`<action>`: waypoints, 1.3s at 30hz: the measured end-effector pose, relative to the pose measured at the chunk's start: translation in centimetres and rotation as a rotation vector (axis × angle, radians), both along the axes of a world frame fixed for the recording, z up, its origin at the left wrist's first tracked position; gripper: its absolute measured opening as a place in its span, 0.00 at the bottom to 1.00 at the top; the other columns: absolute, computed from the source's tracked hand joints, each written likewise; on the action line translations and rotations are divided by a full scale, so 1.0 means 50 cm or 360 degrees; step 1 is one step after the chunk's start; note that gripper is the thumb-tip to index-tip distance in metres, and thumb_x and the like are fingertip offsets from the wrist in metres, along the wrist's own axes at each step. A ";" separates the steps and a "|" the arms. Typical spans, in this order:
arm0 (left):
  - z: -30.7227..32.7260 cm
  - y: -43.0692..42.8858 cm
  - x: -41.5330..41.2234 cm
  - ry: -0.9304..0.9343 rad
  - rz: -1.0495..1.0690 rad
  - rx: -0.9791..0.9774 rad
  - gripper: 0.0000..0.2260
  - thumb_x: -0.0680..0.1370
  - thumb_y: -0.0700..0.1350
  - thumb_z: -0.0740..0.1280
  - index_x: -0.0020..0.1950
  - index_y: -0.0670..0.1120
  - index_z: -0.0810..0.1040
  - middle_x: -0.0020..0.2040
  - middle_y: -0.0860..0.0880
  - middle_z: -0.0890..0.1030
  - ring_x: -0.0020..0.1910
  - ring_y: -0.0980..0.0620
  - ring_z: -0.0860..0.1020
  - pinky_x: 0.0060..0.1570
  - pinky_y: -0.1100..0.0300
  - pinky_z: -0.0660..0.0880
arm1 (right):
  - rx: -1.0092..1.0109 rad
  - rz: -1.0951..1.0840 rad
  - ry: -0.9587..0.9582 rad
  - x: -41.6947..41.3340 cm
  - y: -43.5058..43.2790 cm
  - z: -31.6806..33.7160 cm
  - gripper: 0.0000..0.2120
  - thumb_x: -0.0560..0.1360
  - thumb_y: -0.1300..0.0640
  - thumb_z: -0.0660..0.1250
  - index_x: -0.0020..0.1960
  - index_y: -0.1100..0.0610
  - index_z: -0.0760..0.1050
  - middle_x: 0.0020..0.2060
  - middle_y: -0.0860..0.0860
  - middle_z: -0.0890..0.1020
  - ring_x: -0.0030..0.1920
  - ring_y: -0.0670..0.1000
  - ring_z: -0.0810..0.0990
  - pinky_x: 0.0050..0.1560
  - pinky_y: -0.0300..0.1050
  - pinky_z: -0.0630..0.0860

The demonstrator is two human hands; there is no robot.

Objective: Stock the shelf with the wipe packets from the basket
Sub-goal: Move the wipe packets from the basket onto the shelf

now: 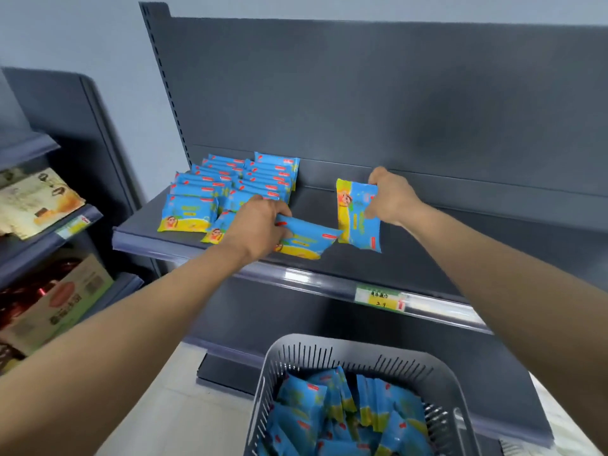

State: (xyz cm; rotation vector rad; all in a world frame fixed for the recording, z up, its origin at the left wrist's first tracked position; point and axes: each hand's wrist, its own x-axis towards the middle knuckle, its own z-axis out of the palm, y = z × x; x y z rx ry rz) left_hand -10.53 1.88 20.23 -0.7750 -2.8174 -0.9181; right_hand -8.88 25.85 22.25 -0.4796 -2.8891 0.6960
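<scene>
While the basket (pixel 289 363) at lower centre holds a heap (pixel 345 413) of stock, each hand has one piece at mid-frame. The left hand (pixel 260 225) grips a packet (pixel 309 240) low beside the rows (pixel 230 189) (probably to extend the front). The right hand (pixel 391 197) pinches a second packet (pixel 357 215) on end, likely awaiting its place. The dark grey shelf (pixel 427 251) looks smooth, with a price label (pixel 380 297); boxes (pixel 65 297) fill racks at far left.

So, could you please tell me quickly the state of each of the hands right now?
Left hand: holds a wipe packet.
Right hand: holds a second wipe packet.
</scene>
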 end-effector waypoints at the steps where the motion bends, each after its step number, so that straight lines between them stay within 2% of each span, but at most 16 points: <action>1: 0.002 0.001 -0.021 -0.0022 -0.0023 -0.0001 0.08 0.70 0.40 0.73 0.46 0.47 0.79 0.44 0.43 0.74 0.41 0.47 0.72 0.41 0.62 0.69 | 0.0016 -0.0020 0.0019 -0.025 -0.002 0.004 0.18 0.66 0.66 0.69 0.53 0.57 0.69 0.49 0.56 0.77 0.50 0.58 0.77 0.46 0.47 0.74; 3: 0.002 0.005 -0.064 -0.0056 -0.0058 0.0006 0.08 0.70 0.40 0.73 0.44 0.50 0.77 0.43 0.45 0.73 0.39 0.48 0.72 0.41 0.61 0.70 | 0.0033 -0.0049 0.0047 -0.081 -0.004 0.006 0.11 0.66 0.68 0.67 0.48 0.61 0.73 0.50 0.59 0.80 0.50 0.59 0.79 0.47 0.47 0.76; 6: -0.011 0.016 -0.131 -0.0085 -0.0143 0.0021 0.08 0.70 0.40 0.74 0.45 0.49 0.78 0.42 0.49 0.74 0.41 0.52 0.71 0.44 0.61 0.71 | 0.0037 -0.0038 0.0084 -0.164 0.002 -0.010 0.12 0.68 0.71 0.61 0.51 0.69 0.75 0.50 0.64 0.80 0.53 0.63 0.78 0.51 0.54 0.78; 9: -0.037 0.028 -0.192 -0.0089 -0.0229 0.0035 0.08 0.69 0.40 0.74 0.44 0.49 0.79 0.37 0.54 0.71 0.38 0.55 0.68 0.39 0.63 0.66 | 0.0025 0.0087 0.0048 -0.242 0.009 -0.044 0.10 0.70 0.71 0.59 0.49 0.63 0.72 0.44 0.58 0.77 0.45 0.59 0.75 0.46 0.50 0.73; 12: -0.067 0.047 -0.248 -0.0009 -0.0322 -0.0031 0.09 0.68 0.42 0.74 0.47 0.48 0.81 0.37 0.56 0.68 0.41 0.55 0.67 0.42 0.62 0.66 | 0.0092 0.0185 0.0031 -0.316 0.012 -0.075 0.11 0.70 0.71 0.58 0.48 0.60 0.71 0.41 0.54 0.74 0.41 0.55 0.71 0.42 0.50 0.71; 16: -0.088 0.077 -0.313 0.0088 -0.0426 -0.0113 0.11 0.69 0.46 0.74 0.51 0.49 0.80 0.38 0.56 0.68 0.46 0.53 0.66 0.49 0.59 0.65 | 0.0084 0.0280 0.0025 -0.396 0.009 -0.094 0.11 0.72 0.68 0.62 0.52 0.58 0.74 0.47 0.57 0.79 0.45 0.58 0.77 0.48 0.53 0.76; 18: -0.092 0.091 -0.341 0.0108 -0.0450 -0.0216 0.13 0.70 0.49 0.73 0.53 0.51 0.78 0.42 0.51 0.69 0.50 0.49 0.68 0.50 0.59 0.65 | 0.0077 0.0296 -0.0009 -0.424 0.015 -0.100 0.12 0.73 0.68 0.64 0.54 0.58 0.76 0.49 0.57 0.80 0.46 0.56 0.77 0.49 0.50 0.77; 20: -0.092 0.105 -0.363 0.0186 -0.0510 -0.0351 0.14 0.71 0.51 0.71 0.56 0.51 0.77 0.43 0.51 0.70 0.52 0.50 0.67 0.50 0.59 0.61 | 0.0079 0.0321 -0.0061 -0.440 0.024 -0.104 0.13 0.72 0.67 0.66 0.55 0.58 0.76 0.51 0.56 0.80 0.46 0.53 0.76 0.48 0.46 0.75; 23: -0.097 0.117 -0.385 0.0279 -0.0594 -0.0399 0.15 0.72 0.52 0.70 0.57 0.50 0.77 0.37 0.57 0.68 0.49 0.54 0.63 0.45 0.61 0.54 | 0.0258 0.0364 -0.0288 -0.437 0.048 -0.109 0.17 0.70 0.66 0.68 0.57 0.56 0.75 0.52 0.54 0.79 0.48 0.53 0.76 0.45 0.45 0.74; 25: -0.104 0.120 -0.394 0.0327 -0.0626 -0.0426 0.14 0.72 0.52 0.70 0.56 0.50 0.76 0.35 0.60 0.65 0.47 0.56 0.61 0.44 0.61 0.52 | 0.0463 0.0306 -0.0475 -0.424 0.070 -0.111 0.17 0.68 0.64 0.69 0.55 0.55 0.75 0.50 0.53 0.78 0.47 0.53 0.75 0.42 0.44 0.72; 27: -0.109 0.123 -0.401 0.0371 -0.0641 -0.0487 0.13 0.73 0.52 0.69 0.55 0.50 0.76 0.38 0.57 0.72 0.48 0.55 0.62 0.46 0.60 0.54 | 0.0644 0.0209 -0.0582 -0.414 0.089 -0.109 0.15 0.66 0.61 0.71 0.52 0.55 0.74 0.49 0.53 0.78 0.46 0.54 0.75 0.42 0.45 0.72; 29: -0.111 0.128 -0.407 0.0382 -0.0639 -0.0534 0.13 0.73 0.52 0.69 0.55 0.50 0.75 0.44 0.54 0.77 0.48 0.54 0.62 0.49 0.59 0.56 | 0.0676 0.0162 -0.0555 -0.414 0.100 -0.105 0.13 0.66 0.60 0.72 0.49 0.56 0.75 0.49 0.54 0.78 0.48 0.55 0.77 0.42 0.45 0.73; 31: -0.111 0.136 -0.414 0.0377 -0.0613 -0.0572 0.13 0.74 0.52 0.68 0.56 0.50 0.75 0.47 0.53 0.78 0.49 0.54 0.64 0.50 0.58 0.57 | 0.0611 0.0162 -0.0464 -0.425 0.099 -0.103 0.12 0.68 0.61 0.71 0.50 0.56 0.76 0.50 0.54 0.77 0.50 0.56 0.76 0.42 0.45 0.72; 35: -0.110 0.148 -0.424 0.0388 -0.0524 -0.0606 0.14 0.74 0.52 0.68 0.57 0.49 0.75 0.48 0.51 0.79 0.53 0.51 0.67 0.53 0.57 0.59 | 0.0436 0.0043 -0.0266 -0.454 0.078 -0.115 0.12 0.72 0.62 0.67 0.55 0.58 0.74 0.52 0.56 0.77 0.49 0.56 0.75 0.42 0.45 0.71; 39: -0.115 0.159 -0.431 0.0427 -0.0422 -0.0607 0.14 0.74 0.50 0.67 0.58 0.48 0.75 0.47 0.50 0.78 0.53 0.49 0.69 0.52 0.56 0.61 | 0.0314 -0.0107 -0.0134 -0.450 0.075 -0.136 0.12 0.74 0.64 0.62 0.58 0.60 0.71 0.51 0.60 0.77 0.46 0.58 0.76 0.43 0.49 0.77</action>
